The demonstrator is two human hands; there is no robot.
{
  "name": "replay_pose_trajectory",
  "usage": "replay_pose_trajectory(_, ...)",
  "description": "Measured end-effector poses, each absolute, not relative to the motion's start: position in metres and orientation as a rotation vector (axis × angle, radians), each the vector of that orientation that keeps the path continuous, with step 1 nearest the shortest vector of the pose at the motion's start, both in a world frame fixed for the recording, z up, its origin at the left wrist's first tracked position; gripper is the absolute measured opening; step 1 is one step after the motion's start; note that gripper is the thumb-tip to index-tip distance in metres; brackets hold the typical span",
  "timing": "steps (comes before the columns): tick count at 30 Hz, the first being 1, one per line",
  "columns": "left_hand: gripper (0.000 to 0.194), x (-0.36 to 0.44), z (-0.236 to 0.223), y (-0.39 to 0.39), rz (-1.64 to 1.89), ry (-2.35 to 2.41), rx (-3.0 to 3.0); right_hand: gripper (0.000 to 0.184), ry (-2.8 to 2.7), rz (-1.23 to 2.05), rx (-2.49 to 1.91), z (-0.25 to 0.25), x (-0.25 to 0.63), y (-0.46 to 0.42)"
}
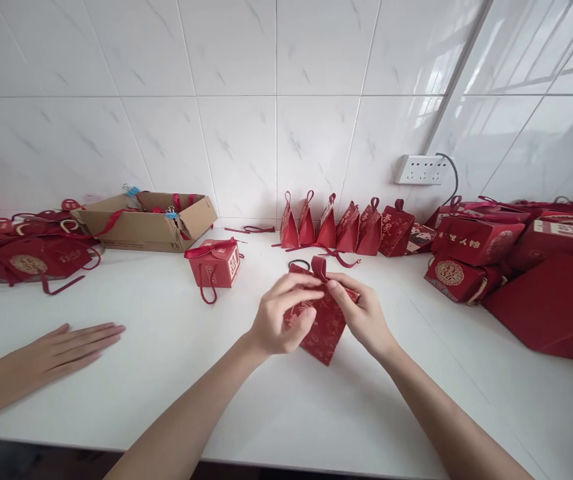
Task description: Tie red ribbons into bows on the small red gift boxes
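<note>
A red triangular gift box (324,327) with a pale printed pattern is tilted just above or on the white table, in front of me. A dark red ribbon loop (319,267) sticks up from its top. My right hand (364,310) pinches the box's top edge beside the loop, thumb on the near side. My left hand (286,313) is at the box's left side, fingers stretched toward the loop and thumb apart; whether its fingertips touch the box I cannot tell. Behind the box lies a black ring (299,264), partly hidden.
Several triangular red boxes (326,227) stand along the tiled wall. A small red box with a cord handle (216,267) and a cardboard box (136,233) are to the left. Red boxes pile up at right (481,240) and far left. Another person's hand (76,350) lies flat on the table.
</note>
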State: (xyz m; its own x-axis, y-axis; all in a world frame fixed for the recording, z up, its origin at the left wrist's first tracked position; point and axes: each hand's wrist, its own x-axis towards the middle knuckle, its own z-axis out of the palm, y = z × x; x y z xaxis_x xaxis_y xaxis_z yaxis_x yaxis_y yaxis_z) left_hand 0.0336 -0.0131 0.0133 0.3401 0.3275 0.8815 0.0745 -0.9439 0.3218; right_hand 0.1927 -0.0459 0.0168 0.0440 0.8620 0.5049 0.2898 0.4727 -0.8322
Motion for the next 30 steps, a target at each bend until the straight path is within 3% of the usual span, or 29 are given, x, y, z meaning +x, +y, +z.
replay_pose_trajectory(3, 0.033, 0.033, 0.018, -0.010, 1.961, 0.684, 2.307, 0.034, -1.463, 0.653, -1.023, 0.021, 0.198, -0.044)
replay_pose_trajectory(5, 0.034, 0.032, 0.023, -0.009, 1.859, 0.829, 2.191, 0.031, -1.451, 0.709, -0.996, 0.022, 0.197, -0.044)
replay_pose_trajectory(7, 0.019, 0.032, 0.027, -0.011, 1.591, 0.834, 2.082, 0.026, -1.459, 0.686, -0.970, 0.021, 0.194, -0.045)
replay_pose_trajectory(10, 0.017, 0.033, 0.031, -0.015, 1.396, 0.772, 1.960, 0.017, -1.507, 0.555, -0.959, 0.017, 0.190, -0.046)
replay_pose_trajectory(18, 0.018, 0.036, 0.030, -0.019, 1.489, 0.870, 1.888, 0.009, -1.651, -0.035, -0.912, 0.008, 0.185, -0.047)
replay_pose_trajectory(22, 0.019, 0.037, 0.028, -0.021, 1.493, 0.882, 1.891, 0.003, -1.611, 0.156, -1.001, 0.014, 0.183, -0.051)
replay_pose_trajectory(30, 0.022, 0.034, 0.030, -0.018, 1.408, 0.857, 1.956, 0.014, -1.510, 0.552, -1.092, 0.023, 0.185, -0.054)
